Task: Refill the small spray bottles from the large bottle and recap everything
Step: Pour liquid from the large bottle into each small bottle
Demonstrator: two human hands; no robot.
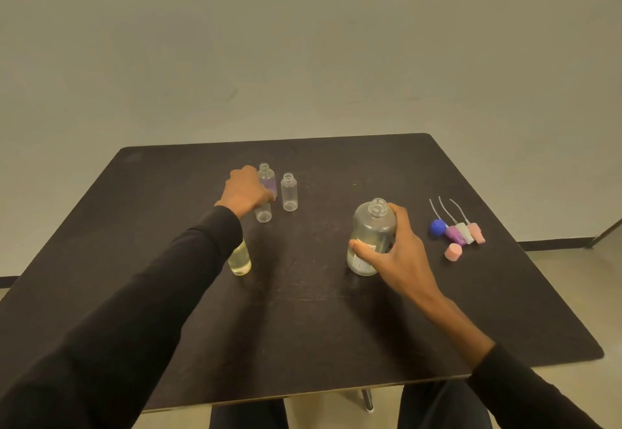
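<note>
- While the right hand (397, 253) wraps its thumb and fingers round the large bottle (372, 236), that bottle stands upright and uncapped on the dark table (336, 310), right of centre.
- The left hand (247, 191) reaches to the far group of small bottles; its fingers curl round one clear bottle (263, 213), though the hand hides most of the grip, so it may only be touching.
- Just behind it stands a bottle with a purple tint (268, 179), and beside that an empty clear one (289, 192), both open.
- A small bottle filled with pale liquid (239, 258) stands nearer, partly under the left sleeve (134, 310).
- Well to the right lie a blue cap (438, 227), three spray tops (466, 232) with tubes, and a pink cap (453, 252).
</note>
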